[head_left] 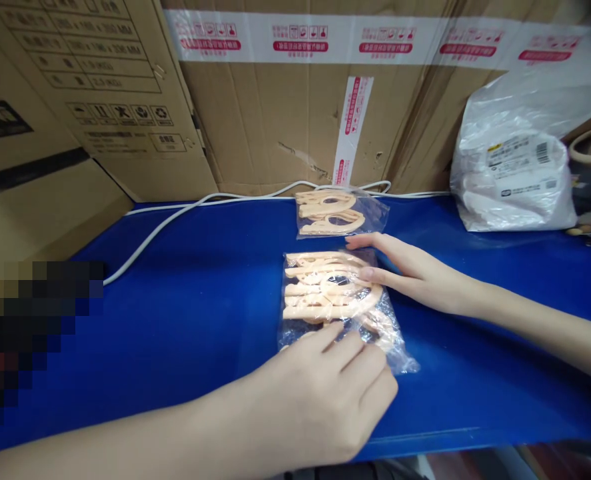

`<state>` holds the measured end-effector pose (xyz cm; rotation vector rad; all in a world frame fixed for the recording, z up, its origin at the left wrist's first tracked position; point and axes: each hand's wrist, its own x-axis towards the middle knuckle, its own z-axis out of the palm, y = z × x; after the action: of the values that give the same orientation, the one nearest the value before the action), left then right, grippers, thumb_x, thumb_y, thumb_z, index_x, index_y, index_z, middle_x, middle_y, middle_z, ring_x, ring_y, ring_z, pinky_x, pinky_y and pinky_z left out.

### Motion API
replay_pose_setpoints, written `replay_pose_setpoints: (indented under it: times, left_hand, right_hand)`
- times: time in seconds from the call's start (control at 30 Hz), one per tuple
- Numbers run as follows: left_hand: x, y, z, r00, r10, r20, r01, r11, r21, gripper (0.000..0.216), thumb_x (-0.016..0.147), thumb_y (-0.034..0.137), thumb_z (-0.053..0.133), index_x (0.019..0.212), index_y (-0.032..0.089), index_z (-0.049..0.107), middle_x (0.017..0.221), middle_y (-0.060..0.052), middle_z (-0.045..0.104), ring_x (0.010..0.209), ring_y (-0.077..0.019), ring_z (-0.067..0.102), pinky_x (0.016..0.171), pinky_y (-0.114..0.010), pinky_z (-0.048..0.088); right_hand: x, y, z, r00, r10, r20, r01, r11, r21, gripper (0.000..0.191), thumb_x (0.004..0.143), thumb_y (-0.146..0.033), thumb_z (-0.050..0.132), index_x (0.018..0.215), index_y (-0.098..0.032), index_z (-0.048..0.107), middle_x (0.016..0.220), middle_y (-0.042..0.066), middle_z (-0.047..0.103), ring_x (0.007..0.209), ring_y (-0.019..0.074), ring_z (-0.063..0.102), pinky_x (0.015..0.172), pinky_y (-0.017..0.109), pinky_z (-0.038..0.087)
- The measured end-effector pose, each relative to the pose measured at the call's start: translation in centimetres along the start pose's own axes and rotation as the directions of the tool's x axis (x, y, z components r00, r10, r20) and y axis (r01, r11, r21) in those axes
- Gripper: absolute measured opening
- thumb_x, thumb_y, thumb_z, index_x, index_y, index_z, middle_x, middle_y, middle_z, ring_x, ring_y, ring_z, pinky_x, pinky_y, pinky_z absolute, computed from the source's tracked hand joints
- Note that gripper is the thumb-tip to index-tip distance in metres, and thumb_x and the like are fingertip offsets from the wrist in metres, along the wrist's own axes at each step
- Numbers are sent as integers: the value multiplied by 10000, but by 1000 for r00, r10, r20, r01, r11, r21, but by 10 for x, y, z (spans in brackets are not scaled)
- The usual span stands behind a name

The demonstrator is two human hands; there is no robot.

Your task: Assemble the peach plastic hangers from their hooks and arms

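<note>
Head view: on a smooth blue surface (pixel 200 320) lies the nearer bag (pixel 395 357), of clear, crinkled film that throws bright glints, and all places here are given from it. Inside are pale peach pieces (pixel 300 311), smooth and matt, straight-limbed at the left and curving into rounded loops at the right. The left hand (pixel 328 400) bends over the bag's near edge, fingers curled, a fingertip against the film; its back hides the rest, so I cannot tell whether it pinches anything. The right hand (pixel 410 270) reaches in from the right, thumb and fingers spread apart, the thumb resting on the film, the index finger extended past the bag's far edge. Just beyond the bag is the farther bag (pixel 378 217), also clear, with similar looped pieces. Behind both runs a thin white cable (pixel 160 233), curving down to the left; beyond it stands ribbed brown cardboard (pixel 275 120), crossed by glossy white tape (pixel 255 40) printed in red. Well to the right and beyond sits a bulging white plastic package (pixel 515 173), wrinkled and labelled
</note>
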<state>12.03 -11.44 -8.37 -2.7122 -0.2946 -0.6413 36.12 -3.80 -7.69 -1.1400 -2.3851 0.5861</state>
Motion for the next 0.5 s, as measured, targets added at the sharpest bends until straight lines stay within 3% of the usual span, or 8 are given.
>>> replay_pose_setpoints:
  times: [0.13,0.23,0.37,0.5]
  left_hand:
    - [2,-5,-4,997,72,-1,-72,997,-33,274,949,121,430,900,128,699,969,-105,747,821,-230,705,767,-368,593]
    - [5,-6,-4,994,109,7,-109,993,-33,292,926,114,420,835,158,694,888,-88,734,722,-210,678,726,-355,601]
    - [6,-3,0,980,197,-35,-196,980,32,324,911,108,439,890,201,750,865,-43,691,748,-191,662,731,-322,609]
    - [18,-7,-3,966,239,-100,-219,960,175,384,977,153,415,889,280,766,887,-20,681,777,-164,638,698,-266,612]
  right_hand:
    - [24,-3,1,999,26,46,-24,999,-39,444,988,-565,427,1186,-225,632,1164,79,709,1053,254,660,897,385,504]
    - [39,-9,3,984,141,105,-123,980,-159,486,985,-606,388,1053,-195,638,917,77,723,795,231,658,691,339,469]
    - [47,-18,7,978,164,128,-125,955,-269,503,964,-639,398,693,-223,480,622,18,579,543,154,471,538,313,328]
    - [40,-29,-10,991,118,70,-105,982,-160,504,952,-632,439,660,-222,439,558,-17,485,508,119,401,493,294,295]
